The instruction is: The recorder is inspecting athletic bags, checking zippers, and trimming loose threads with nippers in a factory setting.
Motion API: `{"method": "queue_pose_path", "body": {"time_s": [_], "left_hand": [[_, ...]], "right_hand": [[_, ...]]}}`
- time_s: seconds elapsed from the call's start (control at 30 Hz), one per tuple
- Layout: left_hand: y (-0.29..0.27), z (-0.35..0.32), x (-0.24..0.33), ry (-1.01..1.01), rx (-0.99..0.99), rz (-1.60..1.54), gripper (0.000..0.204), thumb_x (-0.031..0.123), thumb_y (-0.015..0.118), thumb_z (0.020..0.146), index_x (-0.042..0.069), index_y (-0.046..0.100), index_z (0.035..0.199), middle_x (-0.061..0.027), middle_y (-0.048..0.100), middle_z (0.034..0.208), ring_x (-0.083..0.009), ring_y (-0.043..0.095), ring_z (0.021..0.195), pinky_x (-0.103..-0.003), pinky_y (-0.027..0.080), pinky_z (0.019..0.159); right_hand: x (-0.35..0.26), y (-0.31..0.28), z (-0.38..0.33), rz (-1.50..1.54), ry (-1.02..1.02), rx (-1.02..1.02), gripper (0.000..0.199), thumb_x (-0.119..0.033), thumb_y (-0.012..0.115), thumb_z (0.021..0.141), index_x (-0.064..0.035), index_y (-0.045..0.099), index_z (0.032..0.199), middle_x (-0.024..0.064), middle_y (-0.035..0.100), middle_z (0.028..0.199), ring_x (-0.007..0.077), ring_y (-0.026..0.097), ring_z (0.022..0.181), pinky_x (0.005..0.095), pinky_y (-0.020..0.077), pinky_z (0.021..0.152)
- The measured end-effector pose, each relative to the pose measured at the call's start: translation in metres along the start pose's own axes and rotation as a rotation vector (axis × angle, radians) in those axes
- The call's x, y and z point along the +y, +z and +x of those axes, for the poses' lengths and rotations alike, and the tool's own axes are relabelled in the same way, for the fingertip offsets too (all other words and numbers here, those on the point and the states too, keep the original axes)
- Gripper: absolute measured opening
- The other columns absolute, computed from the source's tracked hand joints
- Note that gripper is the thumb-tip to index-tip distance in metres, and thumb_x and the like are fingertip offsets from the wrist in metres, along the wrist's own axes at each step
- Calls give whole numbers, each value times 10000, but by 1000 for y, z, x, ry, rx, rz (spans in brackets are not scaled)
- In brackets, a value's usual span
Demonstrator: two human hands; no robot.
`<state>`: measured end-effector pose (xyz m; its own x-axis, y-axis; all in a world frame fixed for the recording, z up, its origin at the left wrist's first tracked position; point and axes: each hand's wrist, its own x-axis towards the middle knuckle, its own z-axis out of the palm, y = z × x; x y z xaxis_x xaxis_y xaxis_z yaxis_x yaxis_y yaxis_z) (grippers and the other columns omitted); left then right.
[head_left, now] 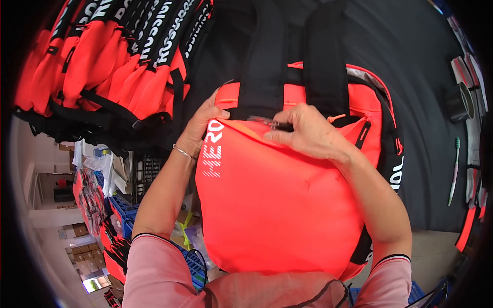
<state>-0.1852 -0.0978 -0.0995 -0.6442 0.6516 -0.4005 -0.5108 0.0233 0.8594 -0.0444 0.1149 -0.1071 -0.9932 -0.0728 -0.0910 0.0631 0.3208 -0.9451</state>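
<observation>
A large bright red and black backpack [277, 205] lies in front of me on a black table cover [411, 77], its black shoulder straps [323, 56] running away from me. My left hand [203, 126] grips the bag's upper left corner, a thin bracelet on the wrist. My right hand [305, 133] pinches a small dark zipper pull at the top seam of the bag's front panel. Both forearms come up from the lower edge in pink sleeves.
A stack of several matching red and black bags [118, 56] lies at the upper left. A dark cup [465, 102] and a green-handled tool [454, 169] sit at the right edge. Blue crates [120, 208] and cardboard boxes stand on the floor at the lower left.
</observation>
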Motion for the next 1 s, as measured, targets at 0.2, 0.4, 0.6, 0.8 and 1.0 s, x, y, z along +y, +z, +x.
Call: {"method": "queue_pose_path", "body": {"time_s": [0.2, 0.4, 0.6, 0.8, 1.0], "left_hand": [[7, 3, 7, 798, 328, 1236, 630, 34, 666, 736, 88, 513, 1344, -108, 620, 1140, -260, 543, 1189, -377, 396, 1052], [30, -5, 7, 1058, 42, 1702, 177, 73, 770, 745, 75, 729, 918, -46, 658, 979, -254, 613, 1002, -358, 473, 873], [41, 1, 8, 1014, 26, 1811, 130, 69, 763, 748, 67, 725, 872, -46, 632, 823, -232, 638, 871, -351, 504, 764], [36, 13, 3, 990, 37, 1764, 75, 25, 704, 768, 49, 660, 825, -70, 611, 792, -269, 640, 688, -362, 527, 591], [32, 3, 4, 833, 134, 1585, 161, -57, 646, 766, 15, 599, 902, -101, 614, 869, -245, 648, 707, -315, 528, 621]], "right_hand": [[-3, 8, -9, -36, 4, -60, 147, -89, 717, 869, 57, 708, 885, 131, 643, 665, 111, 553, 618, 313, 467, 592], [6, 11, -10, -83, -41, 5, 174, -100, 710, 853, 70, 702, 889, 196, 648, 695, 209, 598, 604, 351, 484, 614], [5, 10, -11, -129, -70, 16, 180, -100, 691, 856, 80, 683, 855, 224, 616, 672, 271, 578, 578, 388, 461, 597], [2, 7, -11, -132, -59, 5, 213, -97, 669, 826, 104, 630, 767, 279, 603, 701, 416, 638, 713, 461, 498, 665], [4, 6, -13, -117, -122, 24, 223, -85, 680, 872, 114, 618, 794, 266, 545, 653, 336, 548, 567, 412, 429, 576]]}}
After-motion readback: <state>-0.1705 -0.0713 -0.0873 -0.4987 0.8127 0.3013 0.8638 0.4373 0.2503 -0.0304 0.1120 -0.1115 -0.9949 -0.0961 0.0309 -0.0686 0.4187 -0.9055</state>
